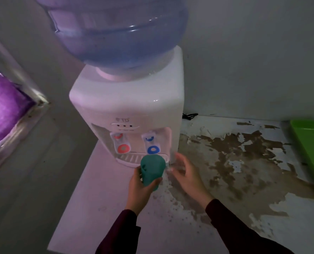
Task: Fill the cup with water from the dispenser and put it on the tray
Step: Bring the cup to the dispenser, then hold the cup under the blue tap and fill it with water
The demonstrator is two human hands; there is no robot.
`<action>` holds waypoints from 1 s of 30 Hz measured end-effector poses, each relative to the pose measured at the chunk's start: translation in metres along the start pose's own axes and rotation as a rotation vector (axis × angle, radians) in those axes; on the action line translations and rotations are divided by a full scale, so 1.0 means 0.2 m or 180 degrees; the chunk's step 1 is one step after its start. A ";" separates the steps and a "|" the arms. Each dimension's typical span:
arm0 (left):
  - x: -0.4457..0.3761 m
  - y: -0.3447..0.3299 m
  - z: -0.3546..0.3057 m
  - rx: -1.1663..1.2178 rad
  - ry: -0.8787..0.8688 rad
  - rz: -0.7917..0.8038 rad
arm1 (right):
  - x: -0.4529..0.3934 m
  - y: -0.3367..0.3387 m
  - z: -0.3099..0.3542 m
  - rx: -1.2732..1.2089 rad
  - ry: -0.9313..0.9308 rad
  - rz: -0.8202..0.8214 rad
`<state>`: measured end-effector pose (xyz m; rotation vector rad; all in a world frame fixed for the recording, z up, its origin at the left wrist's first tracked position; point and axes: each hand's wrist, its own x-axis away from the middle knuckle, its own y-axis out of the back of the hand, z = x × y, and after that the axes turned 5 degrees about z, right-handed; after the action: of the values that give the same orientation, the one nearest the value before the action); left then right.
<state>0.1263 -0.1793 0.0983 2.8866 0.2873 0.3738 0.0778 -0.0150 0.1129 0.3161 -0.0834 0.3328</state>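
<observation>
A white water dispenser (128, 107) stands on the counter with a blue bottle (115, 32) on top. It has a red tap (120, 143) on the left and a blue tap (151, 144) on the right. My left hand (141, 187) grips a teal cup (152, 170) just in front of and below the blue tap, near the drip grille (129, 159). The cup's inside is hidden. My right hand (187, 173) hovers open to the right of the cup, fingers spread, holding nothing. A green tray (312, 142) lies at the far right edge.
The counter (235, 171) has a worn, peeling surface with brown patches to the right of the dispenser. A black cord (190, 116) lies behind the dispenser by the wall. A purple-lit window (4, 110) is on the left.
</observation>
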 end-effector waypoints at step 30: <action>-0.05 0.08 -0.07 -0.1057 -0.0867 -0.0698 | -0.18 0.04 0.22 0.0308 0.0649 -0.1207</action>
<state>0.1161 -0.1949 0.1137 2.5074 0.4417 -0.0122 0.0387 -0.0322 0.1522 0.3841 0.1921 -0.0086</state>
